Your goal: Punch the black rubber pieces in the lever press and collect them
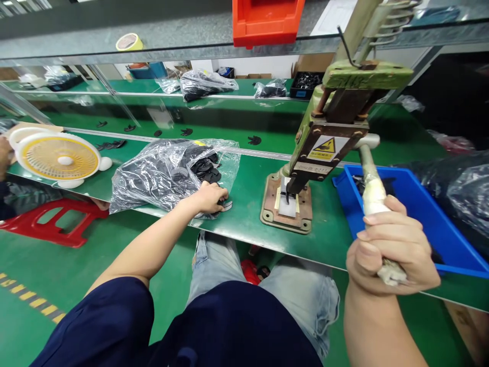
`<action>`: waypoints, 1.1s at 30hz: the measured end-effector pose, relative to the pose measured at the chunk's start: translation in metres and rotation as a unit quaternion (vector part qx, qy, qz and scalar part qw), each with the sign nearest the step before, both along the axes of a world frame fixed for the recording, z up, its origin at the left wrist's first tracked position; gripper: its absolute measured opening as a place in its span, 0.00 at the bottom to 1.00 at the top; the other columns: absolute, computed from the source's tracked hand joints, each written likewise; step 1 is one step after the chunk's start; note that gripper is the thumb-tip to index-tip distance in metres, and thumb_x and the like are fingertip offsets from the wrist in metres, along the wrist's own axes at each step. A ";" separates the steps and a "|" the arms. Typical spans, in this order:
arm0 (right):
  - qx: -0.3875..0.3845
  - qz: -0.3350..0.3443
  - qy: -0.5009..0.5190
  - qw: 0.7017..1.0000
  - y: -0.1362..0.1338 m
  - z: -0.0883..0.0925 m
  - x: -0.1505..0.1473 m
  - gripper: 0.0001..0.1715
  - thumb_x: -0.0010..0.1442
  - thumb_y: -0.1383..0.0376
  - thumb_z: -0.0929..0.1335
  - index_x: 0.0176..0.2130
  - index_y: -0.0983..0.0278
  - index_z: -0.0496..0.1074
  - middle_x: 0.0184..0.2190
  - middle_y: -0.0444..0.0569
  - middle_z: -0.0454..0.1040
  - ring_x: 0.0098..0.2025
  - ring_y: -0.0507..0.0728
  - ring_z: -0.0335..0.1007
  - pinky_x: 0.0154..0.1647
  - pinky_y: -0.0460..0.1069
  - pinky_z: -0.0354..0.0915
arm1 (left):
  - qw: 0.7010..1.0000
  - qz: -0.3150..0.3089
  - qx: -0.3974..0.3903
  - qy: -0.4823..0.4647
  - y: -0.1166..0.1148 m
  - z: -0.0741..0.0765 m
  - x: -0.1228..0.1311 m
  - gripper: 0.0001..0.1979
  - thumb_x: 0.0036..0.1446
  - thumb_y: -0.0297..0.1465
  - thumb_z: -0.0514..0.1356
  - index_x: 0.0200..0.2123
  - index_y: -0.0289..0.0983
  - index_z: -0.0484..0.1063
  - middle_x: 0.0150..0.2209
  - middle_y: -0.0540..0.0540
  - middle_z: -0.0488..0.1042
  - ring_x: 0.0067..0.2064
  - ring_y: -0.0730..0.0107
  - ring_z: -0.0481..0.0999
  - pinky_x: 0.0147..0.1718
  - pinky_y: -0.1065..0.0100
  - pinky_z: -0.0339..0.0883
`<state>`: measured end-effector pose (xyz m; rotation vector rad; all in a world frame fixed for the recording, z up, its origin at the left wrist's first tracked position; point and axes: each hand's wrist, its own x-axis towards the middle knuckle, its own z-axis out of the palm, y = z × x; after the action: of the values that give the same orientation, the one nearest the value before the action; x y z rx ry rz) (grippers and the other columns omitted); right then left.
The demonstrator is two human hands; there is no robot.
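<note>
My left hand (211, 198) is closed on a small dark part (226, 206) at the front edge of the green table, beside the mouth of a clear plastic bag (153, 173) of black parts. My right hand (395, 250) is wrapped round the pale, tape-covered lever handle (372, 191) of a green hand press (328, 127). Under the press head, a light plate (287, 205) sits on the metal base (286, 224), with a dark piece of the tool just above it.
A blue bin (431, 219) with dark parts is right of the press. A white-and-yellow fan (59, 156) and a red stool (61, 224) are on the left. An orange-red bin (267, 23) sits on the shelf above. At the far left is another person's hand (4, 153).
</note>
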<state>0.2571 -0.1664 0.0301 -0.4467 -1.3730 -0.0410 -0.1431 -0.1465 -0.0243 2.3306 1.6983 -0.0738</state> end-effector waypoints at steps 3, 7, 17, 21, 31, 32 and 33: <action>0.007 0.006 -0.010 1.000 0.000 0.000 0.003 0.14 0.49 0.63 0.73 0.20 0.60 0.65 0.20 0.39 0.71 0.29 0.56 0.74 0.55 0.70 0.74 | 0.999 -0.033 -0.004 -0.020 0.006 -0.001 0.006 0.14 0.55 0.37 0.69 0.43 0.41 0.74 0.40 0.46 0.81 0.48 0.55 0.76 0.50 0.57 0.54; -0.005 0.011 -0.042 0.999 -0.004 0.002 0.006 0.09 0.49 0.67 0.71 0.22 0.60 0.67 0.21 0.39 0.72 0.31 0.56 0.75 0.56 0.71 0.73 | 0.996 -0.069 0.017 -0.060 0.013 -0.003 0.018 0.09 0.61 0.39 0.65 0.37 0.40 0.73 0.37 0.47 0.78 0.43 0.59 0.76 0.47 0.60 0.58; -0.020 0.013 -0.074 0.997 -0.011 0.005 0.009 0.08 0.49 0.71 0.71 0.24 0.61 0.67 0.23 0.39 0.72 0.34 0.56 0.74 0.59 0.72 0.73 | 0.911 0.137 0.003 -0.389 0.047 -0.007 0.076 0.17 0.60 0.37 0.65 0.29 0.42 0.58 0.31 0.48 0.78 0.32 0.66 0.78 0.32 0.67 0.68; -0.020 0.013 -0.077 0.997 -0.010 0.006 0.009 0.08 0.49 0.70 0.71 0.25 0.60 0.67 0.24 0.39 0.72 0.34 0.56 0.74 0.59 0.71 0.73 | 0.839 0.173 -0.075 -0.510 0.053 -0.013 0.105 0.25 0.55 0.41 0.71 0.27 0.41 0.56 0.22 0.53 0.72 0.24 0.72 0.74 0.26 0.72 0.63; -0.022 0.010 -0.072 0.997 -0.009 0.002 0.010 0.08 0.52 0.68 0.71 0.25 0.60 0.68 0.24 0.39 0.72 0.35 0.55 0.75 0.60 0.71 0.72 | 0.698 0.222 -0.155 -0.663 0.058 -0.012 0.149 0.20 0.48 0.29 0.78 0.38 0.34 0.71 0.27 0.52 0.78 0.27 0.75 0.77 0.30 0.72 0.70; -0.023 0.009 -0.072 0.997 -0.010 0.002 0.010 0.08 0.52 0.67 0.71 0.25 0.60 0.68 0.24 0.39 0.72 0.35 0.55 0.75 0.60 0.71 0.72 | 0.698 0.221 -0.166 -0.661 0.058 -0.010 0.151 0.19 0.48 0.29 0.77 0.38 0.33 0.72 0.27 0.50 0.79 0.27 0.74 0.78 0.30 0.71 0.72; -0.025 0.007 -0.071 0.997 -0.010 0.002 0.010 0.09 0.53 0.66 0.71 0.25 0.60 0.67 0.24 0.39 0.72 0.35 0.55 0.74 0.61 0.71 0.72 | 0.700 0.219 -0.172 -0.658 0.059 -0.009 0.153 0.18 0.49 0.30 0.77 0.36 0.32 0.73 0.27 0.50 0.79 0.27 0.74 0.78 0.31 0.71 0.73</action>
<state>0.2667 -0.1765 0.0323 -0.4834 -1.5187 -0.0267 0.0103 -0.0877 -0.0336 0.9839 1.1404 1.0068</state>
